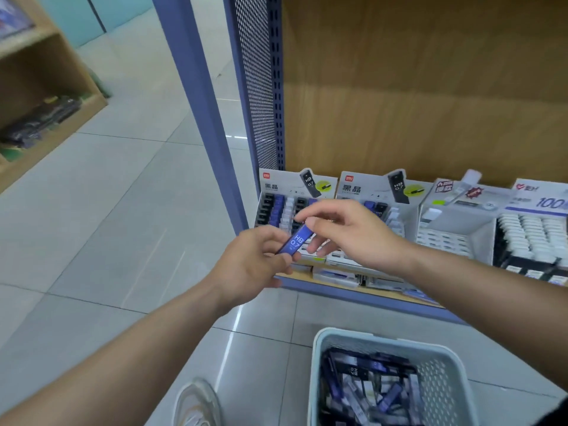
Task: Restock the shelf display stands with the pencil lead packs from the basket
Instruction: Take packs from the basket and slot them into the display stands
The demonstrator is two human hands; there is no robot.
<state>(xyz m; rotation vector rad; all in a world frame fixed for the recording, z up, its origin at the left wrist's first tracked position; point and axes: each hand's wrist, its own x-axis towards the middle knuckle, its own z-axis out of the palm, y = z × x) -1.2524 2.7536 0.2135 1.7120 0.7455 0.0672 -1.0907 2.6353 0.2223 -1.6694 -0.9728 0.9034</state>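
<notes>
- My left hand (255, 259) grips the lower end of a blue HB 0.7 lead pack (297, 239).
- My right hand (353, 233) pinches its upper end.
- The pack is tilted, in front of the left display stand (278, 207).
- Loose lead packs (368, 392) fill the pale basket (319, 358) on the floor.

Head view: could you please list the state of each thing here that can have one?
blue HB 0.7 lead pack: tilted, held by both hands.
left hand: grips the pack's lower end.
right hand: pinches its upper end.
basket: upright, holding many loose packs.
left display stand: upright, stocked.
</notes>
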